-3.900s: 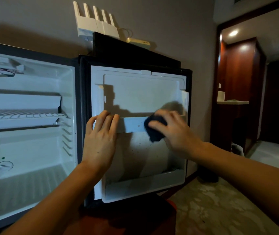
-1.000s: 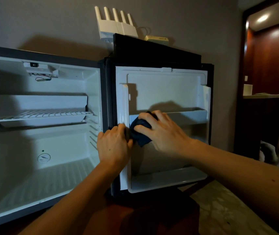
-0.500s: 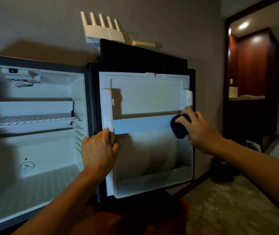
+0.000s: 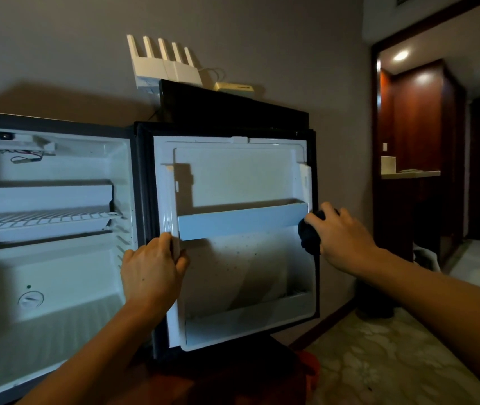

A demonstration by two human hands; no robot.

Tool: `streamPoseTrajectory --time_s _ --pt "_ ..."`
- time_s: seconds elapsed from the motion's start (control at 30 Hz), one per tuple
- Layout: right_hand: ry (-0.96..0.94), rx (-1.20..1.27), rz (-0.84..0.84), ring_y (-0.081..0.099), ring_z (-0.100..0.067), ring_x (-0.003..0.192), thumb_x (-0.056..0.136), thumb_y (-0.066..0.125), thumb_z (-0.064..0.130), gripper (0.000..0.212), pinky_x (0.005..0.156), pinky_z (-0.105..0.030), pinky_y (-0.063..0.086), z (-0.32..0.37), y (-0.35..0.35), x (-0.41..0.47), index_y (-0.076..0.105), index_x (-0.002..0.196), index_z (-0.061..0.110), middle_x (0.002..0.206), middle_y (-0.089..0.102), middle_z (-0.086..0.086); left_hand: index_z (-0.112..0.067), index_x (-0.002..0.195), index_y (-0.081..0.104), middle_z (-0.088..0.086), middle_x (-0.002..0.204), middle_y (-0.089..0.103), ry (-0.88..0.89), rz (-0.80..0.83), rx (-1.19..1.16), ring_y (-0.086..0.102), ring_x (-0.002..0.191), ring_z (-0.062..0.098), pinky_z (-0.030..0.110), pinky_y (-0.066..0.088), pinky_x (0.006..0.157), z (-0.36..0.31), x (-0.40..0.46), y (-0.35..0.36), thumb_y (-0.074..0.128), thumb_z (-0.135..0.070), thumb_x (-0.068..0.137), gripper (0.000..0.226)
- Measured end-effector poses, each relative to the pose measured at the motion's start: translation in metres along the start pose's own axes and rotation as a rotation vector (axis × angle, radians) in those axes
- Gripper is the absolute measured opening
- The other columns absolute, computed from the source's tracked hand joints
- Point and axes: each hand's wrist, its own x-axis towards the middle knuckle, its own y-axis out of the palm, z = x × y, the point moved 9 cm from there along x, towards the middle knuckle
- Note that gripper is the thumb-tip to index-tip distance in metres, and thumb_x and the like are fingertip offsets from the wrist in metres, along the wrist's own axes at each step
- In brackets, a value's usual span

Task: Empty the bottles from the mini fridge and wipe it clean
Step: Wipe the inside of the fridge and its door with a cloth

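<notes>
The mini fridge (image 4: 57,258) stands open with a wire shelf (image 4: 46,219) and no bottles in sight. Its white door (image 4: 238,176) swings out to the right, with a middle rail (image 4: 241,222) and a bottom shelf (image 4: 247,323). My left hand (image 4: 151,270) grips the door's inner left ridge just below the rail. At the right end of the rail, by the door's black seal, my right hand (image 4: 341,238) holds a dark cloth (image 4: 309,235) bunched in its fingers. Small dark specks dot the door panel below the rail.
A white router (image 4: 163,65) and a small beige box (image 4: 233,86) sit on a black unit behind the door. To the right a doorway (image 4: 425,147) opens on dark wood cabinets and a ledge. A patterned floor (image 4: 379,361) lies below right.
My right hand slid the cloth along the rail from its left end to its right end and onto the door's edge. My left hand stayed on the door's left ridge.
</notes>
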Motion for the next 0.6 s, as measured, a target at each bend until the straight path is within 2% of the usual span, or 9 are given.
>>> streamPoseTrajectory --time_s 0.17,0.27,0.37,0.43,0.5,0.6 --pt "-0.039 0.028 -0.011 0.044 -0.028 0.114 0.087 0.065 0.029 0.052 0.087 -0.034 0.048 0.002 0.001 -0.011 0.041 0.133 0.025 0.136 0.034 -0.006 -0.028 0.085 0.046 -0.007 0.071 0.052 -0.021 0.012 -0.036 0.052 0.063 0.012 0.034 0.04 0.077 0.001 -0.002 0.0 0.057 -0.041 0.09 0.018" --pt "-0.115 0.087 -0.089 0.046 -0.026 0.113 0.086 0.067 0.031 0.053 0.086 -0.034 0.051 0.006 -0.01 -0.017 0.045 0.133 0.023 0.136 0.038 -0.005 -0.027 0.084 0.046 -0.007 0.07 0.052 -0.037 0.01 -0.041 0.052 0.062 0.013 0.035 0.041 0.077 0.003 -0.003 0.0 0.057 -0.039 0.09 0.018" --pt "-0.178 0.173 -0.257 0.047 -0.029 0.112 0.081 0.07 0.019 0.056 0.085 -0.04 0.054 0.012 -0.041 -0.015 0.048 0.132 0.02 0.138 0.038 -0.007 -0.026 0.081 0.045 -0.007 0.067 0.049 -0.044 -0.008 -0.057 0.05 0.06 0.012 0.033 0.038 0.075 0.003 -0.005 -0.002 0.06 -0.036 0.089 0.02" --pt "-0.193 0.204 -0.35 0.043 -0.032 0.118 0.079 0.07 0.012 0.058 0.088 -0.044 0.051 0.022 -0.065 -0.004 0.049 0.132 0.02 0.141 0.035 -0.008 -0.026 0.079 0.045 -0.007 0.065 0.048 -0.046 -0.022 -0.068 0.048 0.058 0.012 0.032 0.036 0.074 0.003 -0.006 -0.003 0.062 -0.033 0.088 0.021" --pt "-0.241 0.204 -0.403 0.04 -0.035 0.122 0.079 0.069 0.007 0.056 0.09 -0.049 0.052 0.041 -0.084 0.012 0.05 0.131 0.019 0.141 0.035 -0.01 -0.025 0.078 0.045 -0.007 0.065 0.047 -0.049 -0.032 -0.069 0.047 0.058 0.012 0.032 0.034 0.074 0.002 -0.007 -0.004 0.063 -0.032 0.088 0.022" --pt "-0.326 0.16 -0.44 0.04 -0.039 0.12 0.08 0.067 0.001 0.052 0.083 -0.056 0.049 0.077 -0.103 0.034 0.054 0.127 0.017 0.14 0.037 -0.013 -0.025 0.077 0.044 -0.006 0.064 0.047 -0.053 -0.043 -0.077 0.046 0.057 0.012 0.031 0.033 0.072 0.003 -0.006 -0.005 0.063 -0.031 0.087 0.022"
